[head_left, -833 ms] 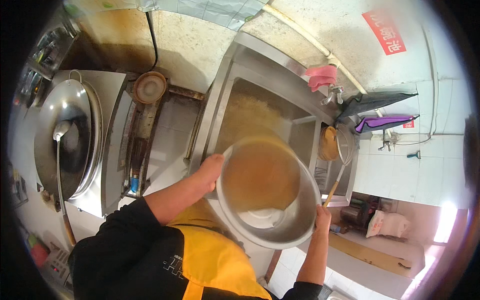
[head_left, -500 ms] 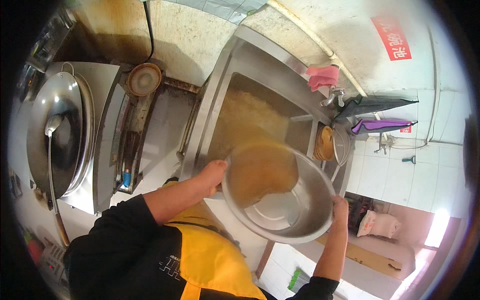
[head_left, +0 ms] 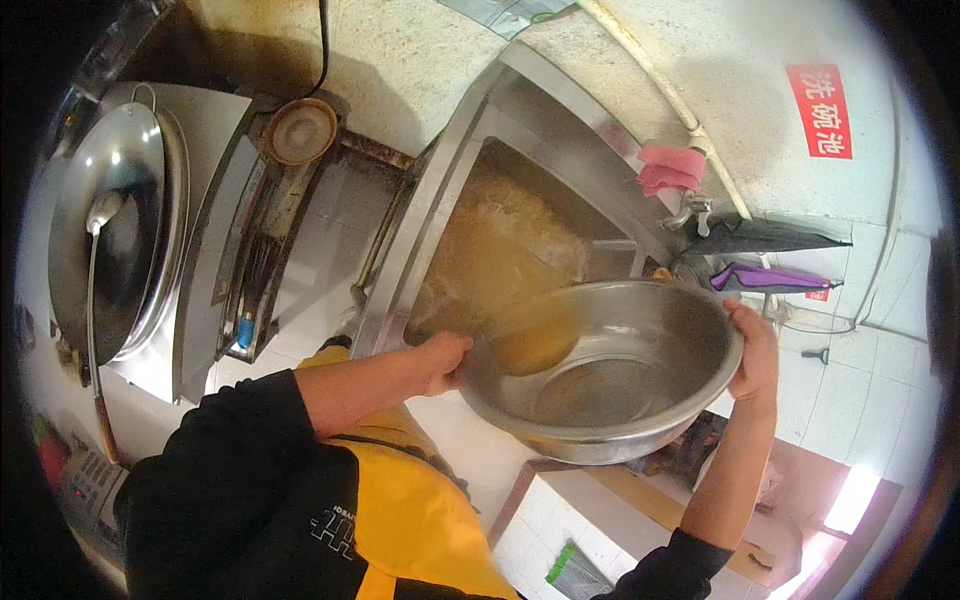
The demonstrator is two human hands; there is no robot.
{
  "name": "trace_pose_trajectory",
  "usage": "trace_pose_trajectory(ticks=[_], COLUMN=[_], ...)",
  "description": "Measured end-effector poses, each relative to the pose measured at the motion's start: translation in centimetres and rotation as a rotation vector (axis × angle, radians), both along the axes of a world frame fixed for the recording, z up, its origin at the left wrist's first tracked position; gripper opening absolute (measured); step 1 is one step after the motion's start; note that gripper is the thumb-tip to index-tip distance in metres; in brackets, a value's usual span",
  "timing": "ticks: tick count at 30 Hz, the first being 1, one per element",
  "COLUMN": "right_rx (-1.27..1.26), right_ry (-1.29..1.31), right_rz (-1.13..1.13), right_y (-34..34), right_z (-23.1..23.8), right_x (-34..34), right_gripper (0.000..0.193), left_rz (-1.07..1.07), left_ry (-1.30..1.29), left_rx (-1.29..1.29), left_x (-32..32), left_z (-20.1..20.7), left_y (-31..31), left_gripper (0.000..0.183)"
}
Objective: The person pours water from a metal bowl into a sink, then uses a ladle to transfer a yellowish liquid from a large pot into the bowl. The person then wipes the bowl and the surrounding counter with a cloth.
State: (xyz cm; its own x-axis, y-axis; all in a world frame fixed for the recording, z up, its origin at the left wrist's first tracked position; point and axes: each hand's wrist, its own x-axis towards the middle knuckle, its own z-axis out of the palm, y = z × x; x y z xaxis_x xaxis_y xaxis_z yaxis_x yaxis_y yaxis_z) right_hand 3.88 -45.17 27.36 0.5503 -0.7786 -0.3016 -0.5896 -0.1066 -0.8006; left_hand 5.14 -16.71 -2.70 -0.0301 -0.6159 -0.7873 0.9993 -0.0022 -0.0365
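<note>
Between my hands a wide metal basin [head_left: 640, 390] is tilted over the near edge of a steel sink [head_left: 425, 235]. My left hand [head_left: 443, 362] is closed on its left rim, and my right hand [head_left: 752, 345] grips the right rim. Brownish water [head_left: 535, 340] runs over the lowered far-left side; only a little is left inside the basin. Below it, cloudy brown water [head_left: 505, 230] churns in the sink.
A wok [head_left: 125, 255] with a long-handled ladle [head_left: 96, 290] rests on the stove at left. A faucet [head_left: 690, 212] with a pink cloth [head_left: 670, 170] over it is on the wall beyond the sink. Dark and purple cloths [head_left: 765, 278] hang at right.
The basin has moved right and its right side has been raised, tipping it further left. Much of the water in it has poured into the sink. Both hands keep their hold.
</note>
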Motion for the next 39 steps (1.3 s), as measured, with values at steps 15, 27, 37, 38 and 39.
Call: trace_pose_trajectory(ticks=[15, 27, 37, 38, 39], right_rx=[-0.210, -0.006, -0.639, -0.690, -0.737], right_ry=[0.075, -0.255, -0.072, -0.199, -0.334], right_rz=[0.226, 0.163, 1.029, 1.082, 1.139], right_y=[5.5, -1.5, 11.0, 14.1, 17.5], right_z=[2.5, -10.2, -12.8, -11.0, -9.4], right_x=[5.3, -23.4, -16.4, -15.1, -13.9], right_gripper=[0.015, 0.044, 0.039, 0.039, 0.038], left_rz=[-0.200, 0.257, 0.645, 0.738, 0.837], left_ry=[-0.135, -0.813, -1.157, -1.173, -1.192], left_rx=[-0.272, -0.121, 0.089, 0.062, 0.039], left_x=[-7.0, -5.9, -12.8, -13.6, -14.6], left_z=[-8.1, 8.8, 15.6, 16.2, 16.7], left_y=[-3.4, 7.7, 31.9, 34.7, 37.7], left_gripper=[0.032, 0.043, 0.038, 0.039, 0.039])
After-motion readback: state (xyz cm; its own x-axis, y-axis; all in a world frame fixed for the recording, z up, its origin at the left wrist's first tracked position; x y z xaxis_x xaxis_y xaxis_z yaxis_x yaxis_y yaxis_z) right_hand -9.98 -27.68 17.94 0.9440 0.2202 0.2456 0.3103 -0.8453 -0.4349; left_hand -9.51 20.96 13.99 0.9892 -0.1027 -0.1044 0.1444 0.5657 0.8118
